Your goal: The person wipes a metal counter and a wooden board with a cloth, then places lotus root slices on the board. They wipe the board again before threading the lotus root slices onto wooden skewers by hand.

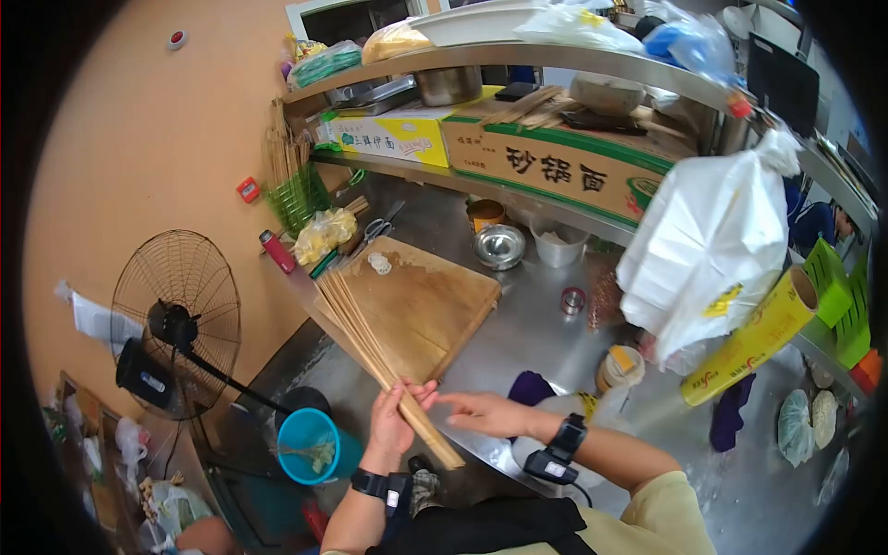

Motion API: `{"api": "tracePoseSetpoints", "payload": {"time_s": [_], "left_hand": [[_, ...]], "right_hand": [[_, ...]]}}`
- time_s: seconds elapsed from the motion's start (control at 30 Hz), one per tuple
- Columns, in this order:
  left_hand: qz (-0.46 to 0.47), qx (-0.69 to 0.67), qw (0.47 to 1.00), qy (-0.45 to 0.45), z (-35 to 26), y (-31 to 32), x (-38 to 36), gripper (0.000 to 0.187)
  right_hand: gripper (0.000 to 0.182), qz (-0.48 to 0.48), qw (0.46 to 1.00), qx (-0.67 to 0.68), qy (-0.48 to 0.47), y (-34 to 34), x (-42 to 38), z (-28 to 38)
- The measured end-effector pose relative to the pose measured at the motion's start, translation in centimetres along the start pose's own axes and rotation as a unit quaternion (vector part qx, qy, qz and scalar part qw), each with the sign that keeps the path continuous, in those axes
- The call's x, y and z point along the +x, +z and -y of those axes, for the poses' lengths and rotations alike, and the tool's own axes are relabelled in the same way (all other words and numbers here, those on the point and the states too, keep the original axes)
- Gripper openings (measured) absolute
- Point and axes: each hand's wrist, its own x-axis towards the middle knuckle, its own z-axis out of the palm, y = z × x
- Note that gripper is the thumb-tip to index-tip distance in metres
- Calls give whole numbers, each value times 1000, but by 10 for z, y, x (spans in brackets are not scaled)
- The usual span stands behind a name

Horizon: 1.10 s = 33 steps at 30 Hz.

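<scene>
A bundle of long thin wooden sticks (pixel 356 328) lies across my left hand (pixel 393 418), whose fingers are wrapped round it near its lower end. The upper ends fan out over the left edge of a wooden cutting board (pixel 421 301). My right hand (pixel 481 413) is just right of the bundle, its fingers stretched out toward the left fingertips and holding nothing. Whether the two hands touch is too small to tell. Some white round slices (pixel 379 264) lie on the board's upper left part.
A fan (pixel 176 319) stands left, above a blue bucket (pixel 309 447). Behind the board are scissors (pixel 377 228), a metal bowl (pixel 499 247) and a shelf with boxes (pixel 555 166). A white bag (pixel 708 245) hangs at right beside a yellow roll (pixel 749 338).
</scene>
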Motion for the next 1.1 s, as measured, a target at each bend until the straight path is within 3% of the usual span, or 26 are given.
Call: {"api": "tracePoseSetpoints", "payload": {"time_s": [0.03, 0.1, 0.23, 0.43, 0.63, 0.77, 0.83, 0.93, 1.1], "left_hand": [[-36, 27, 999, 6, -17, -21, 15, 20], [-20, 100, 995, -1, -60, -84, 50, 20], [-57, 243, 967, -40, -145, -179, 90, 19], [-92, 368, 923, -67, -192, -292, 135, 26], [-113, 405, 906, -45, -215, -323, 177, 37], [-109, 465, 877, -52, -240, -325, 205, 42], [-98, 465, 878, -51, -254, -319, 226, 42], [-75, 506, 859, -39, -265, -316, 272, 45], [-43, 582, 812, -21, -256, -322, 387, 48]], "right_hand": [[45, 0, 999, -44, 11, -7, 10, -11], [33, -42, 989, -125, 73, -24, 30, -14], [34, -53, 957, -237, 160, -23, 96, -27], [34, -22, 923, -326, 202, -10, 248, -14], [34, -126, 919, -348, 133, -36, 396, -112], [36, -197, 905, -306, 221, -61, 474, -172], [38, -192, 892, -301, 278, -64, 486, -177], [36, -225, 855, -373, 281, -55, 493, -191], [37, -226, 878, -300, 298, -63, 500, -181]]}}
